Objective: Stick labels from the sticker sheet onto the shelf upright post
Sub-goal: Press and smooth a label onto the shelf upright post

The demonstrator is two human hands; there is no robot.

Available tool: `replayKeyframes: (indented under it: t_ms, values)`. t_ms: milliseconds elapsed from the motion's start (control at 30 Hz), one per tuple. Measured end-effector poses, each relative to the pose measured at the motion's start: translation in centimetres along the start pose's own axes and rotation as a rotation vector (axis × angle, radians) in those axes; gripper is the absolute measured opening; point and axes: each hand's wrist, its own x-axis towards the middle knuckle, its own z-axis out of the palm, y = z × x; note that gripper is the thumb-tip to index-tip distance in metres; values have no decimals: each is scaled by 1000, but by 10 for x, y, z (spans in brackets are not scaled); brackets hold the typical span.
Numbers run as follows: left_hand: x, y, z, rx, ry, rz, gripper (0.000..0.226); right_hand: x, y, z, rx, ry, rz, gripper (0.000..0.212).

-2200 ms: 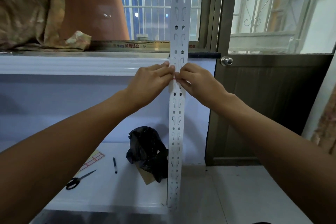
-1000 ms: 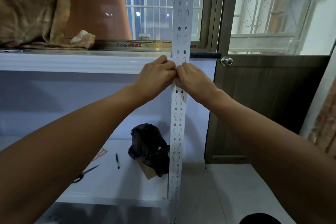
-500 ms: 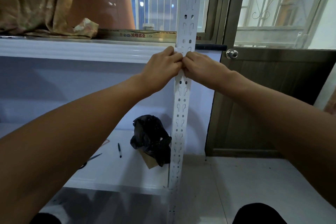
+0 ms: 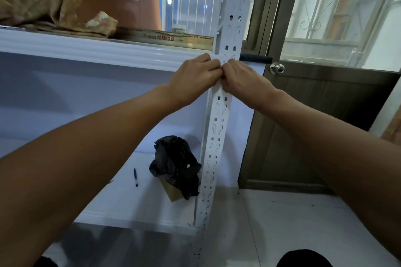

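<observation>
Both hands: L hand [image 4: 193,78] & R hand [image 4: 243,80], fingers curled, knuckles touching, gripping shelf upright post [image 4: 219,119] at mid-height.
Label: hidden under fingers, can't tell.

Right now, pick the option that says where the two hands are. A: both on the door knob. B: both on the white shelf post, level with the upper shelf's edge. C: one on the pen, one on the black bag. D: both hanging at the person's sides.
B: the left hand and right hand meet, fingers curled, against the shelf post beside the upper shelf's edge; pen, black bag and door knob are untouched.
</observation>
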Motion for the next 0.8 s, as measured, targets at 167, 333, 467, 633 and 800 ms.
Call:
replayKeyframes:
  t_ms: [167, 333, 467, 633, 800]
  values:
    - [1, -1, -4, -53, -48, -36, 20, -5, -1, 7, -10, 56, 21, 10]
    - [0, 13, -2, -80, -27, -115, 12, -15, -1, 9, 52, 71, 75, 13]
    - [4, 24, -5, -84, 43, -77, 19, -23, -5, 13, 101, 83, 118, 14]
    - [-3, 23, 3, -22, 89, -67, 17, -18, -7, 15, 117, 136, 173, 9]
    - [-6, 25, 10, 24, 75, -123, 12, -12, -16, 24, 102, 172, 288, 13]
